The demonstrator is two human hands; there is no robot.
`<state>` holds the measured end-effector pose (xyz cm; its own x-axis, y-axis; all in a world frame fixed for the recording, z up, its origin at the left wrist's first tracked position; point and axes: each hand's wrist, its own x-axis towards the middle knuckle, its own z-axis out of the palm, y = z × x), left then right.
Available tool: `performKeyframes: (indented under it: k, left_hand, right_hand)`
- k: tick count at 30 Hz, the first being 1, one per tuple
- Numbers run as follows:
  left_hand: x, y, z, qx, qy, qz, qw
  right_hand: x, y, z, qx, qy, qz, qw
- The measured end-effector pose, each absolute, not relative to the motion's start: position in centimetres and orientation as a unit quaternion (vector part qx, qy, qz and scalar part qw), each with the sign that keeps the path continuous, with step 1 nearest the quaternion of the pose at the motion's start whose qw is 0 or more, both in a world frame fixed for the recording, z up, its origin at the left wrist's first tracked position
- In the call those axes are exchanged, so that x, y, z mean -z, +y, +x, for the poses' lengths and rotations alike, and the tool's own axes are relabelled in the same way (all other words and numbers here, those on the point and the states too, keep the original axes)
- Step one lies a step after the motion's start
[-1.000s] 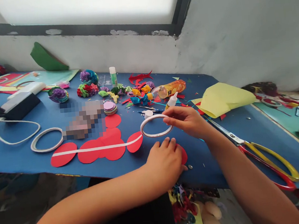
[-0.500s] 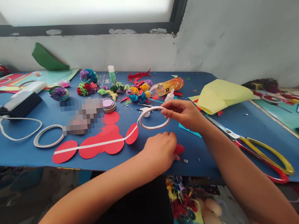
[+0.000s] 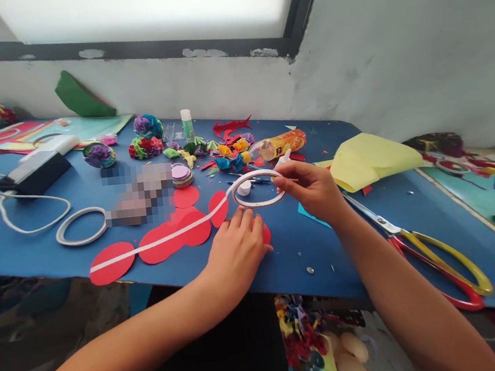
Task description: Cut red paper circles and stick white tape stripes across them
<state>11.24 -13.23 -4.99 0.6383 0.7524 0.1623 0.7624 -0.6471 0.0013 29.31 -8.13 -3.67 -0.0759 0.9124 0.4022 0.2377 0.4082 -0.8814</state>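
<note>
- Right hand [image 3: 311, 188]: raised just above the blue table [image 3: 289, 251]; thumb and fingertips pinch the right rim of a white tape roll [image 3: 257, 188], which is tilted and clear of the surface.
- Tape strip [image 3: 165, 235]: one white band running from the roll's left edge, away from the right fingers, down and leftward across a row of red paper circles [image 3: 176, 236] to the farthest circle near the table's front edge.
- Left hand [image 3: 236, 251]: palm down, fingers spread flat and unclenched, pressing on a red circle [image 3: 266, 234] of which only the right edge shows past the fingers; it grasps nothing. Its fingertips lie just below the roll.
- Red circles: overlapping in a line left of the left fingers; one lifted circle [image 3: 219, 207] clings to the strip just beside the roll.
- Second tape ring [image 3: 80, 226]: flat on the table, well apart to the left of both hands.
- Scissors [image 3: 429, 249]: yellow and red handles, lying to the right of the right forearm.
- Yellow paper sheet [image 3: 371, 159]: beyond and right of the right fingers.
- Glue bottle [image 3: 283, 160]: white nozzle, just behind the right fingertips.
- Paper pompoms and scraps [image 3: 209, 148]: scattered beyond the roll, toward the wall.
- White cable [image 3: 35, 214] and dark box [image 3: 31, 171]: far left.
</note>
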Motion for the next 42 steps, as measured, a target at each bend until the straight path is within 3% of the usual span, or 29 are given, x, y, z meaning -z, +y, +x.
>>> performKeyframes:
  k: [8, 18, 25, 42]
  left_hand:
    - [7.0, -18.4, 9.3, 0.048, -0.380, -0.922, -0.050]
    - [7.7, -16.9, 10.8, 0.074, -0.355, -0.924, -0.125]
    - [6.2, -16.6, 8.8, 0.047, -0.494, -0.865, -0.066]
    - [7.7, -16.2, 9.5, 0.081, -0.377, -0.902, -0.195]
  right_hand:
    - [3.5, -8.4, 28.9, -0.379, -0.656, -0.417, 0.502]
    - [4.2, -8.4, 28.6, -0.418, -0.670, -0.403, 0.462]
    - [4.1, -8.2, 28.9, -0.412, -0.668, -0.424, 0.451]
    - [4.4, -8.3, 28.8, -0.416, -0.657, -0.451, 0.438]
